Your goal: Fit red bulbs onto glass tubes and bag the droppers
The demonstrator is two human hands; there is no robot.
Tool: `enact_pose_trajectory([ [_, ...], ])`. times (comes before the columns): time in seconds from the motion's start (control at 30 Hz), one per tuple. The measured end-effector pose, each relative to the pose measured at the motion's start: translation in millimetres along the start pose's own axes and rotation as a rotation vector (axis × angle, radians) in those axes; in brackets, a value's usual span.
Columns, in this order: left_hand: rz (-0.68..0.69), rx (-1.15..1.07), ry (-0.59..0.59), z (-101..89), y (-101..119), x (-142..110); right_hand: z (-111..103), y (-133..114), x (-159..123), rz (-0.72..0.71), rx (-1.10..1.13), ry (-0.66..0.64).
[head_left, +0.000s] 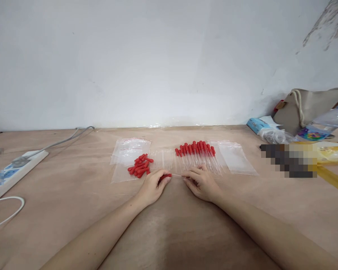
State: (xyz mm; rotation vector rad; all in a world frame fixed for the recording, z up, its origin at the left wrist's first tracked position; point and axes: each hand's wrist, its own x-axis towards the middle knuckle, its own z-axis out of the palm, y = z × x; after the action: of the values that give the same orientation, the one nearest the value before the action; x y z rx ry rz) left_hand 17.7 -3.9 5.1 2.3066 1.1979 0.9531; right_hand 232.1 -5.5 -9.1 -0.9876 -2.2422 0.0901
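My left hand (154, 184) is closed around a red rubber bulb (165, 176), its open end facing right. A thin clear dropper tube (177, 175) runs from the bulb's mouth to my right hand (201, 183), which pinches its other end. How deep the tube sits in the bulb I cannot tell. Left of the middle lies a heap of loose red bulbs (141, 165). Several bare clear tubes (162, 160) lie side by side just behind my hands. To their right, a row of droppers with red bulbs on top (195, 149) rests on the table.
Clear zip bags (126, 150) lie under the loose bulbs, with more zip bags (239, 159) at right. A power strip (17, 170) with cables is far left. A blue packet (260, 124), a grey bag (312, 108) and a plastic bottle (329, 122) stand at back right, before the wall.
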Motion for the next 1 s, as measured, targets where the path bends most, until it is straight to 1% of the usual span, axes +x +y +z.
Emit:
enact_pose_trajectory([
  [0.1, -0.006, -0.029, 0.005, 0.6, -1.2, -0.7, 1.7, 3.2, -0.7, -0.024, 0.036, 0.013],
  [0.27, 0.04, -0.057, -0.022, -0.4, -1.4, -1.9, 3.1, 7.9, -0.4, -0.063, 0.097, 0.009],
  [0.47, 0.115, -0.01, -0.064, -1.4, -1.3, -3.4, -0.8, 6.4, 1.3, -0.083, 0.002, -0.019],
  [0.67, 0.142, 0.048, -0.114, -0.3, -2.4, -4.8, -3.3, 5.0, 1.3, -0.087, -0.092, -0.065],
  [0.83, 0.149, 0.06, -0.123, -0.6, -2.1, -4.2, -1.2, 1.3, 1.4, -0.087, -0.099, -0.062],
  [1.0, 0.175, 0.065, -0.134, -0.3, -2.0, -4.5, 2.3, -6.1, 3.4, -0.064, -0.089, -0.087],
])
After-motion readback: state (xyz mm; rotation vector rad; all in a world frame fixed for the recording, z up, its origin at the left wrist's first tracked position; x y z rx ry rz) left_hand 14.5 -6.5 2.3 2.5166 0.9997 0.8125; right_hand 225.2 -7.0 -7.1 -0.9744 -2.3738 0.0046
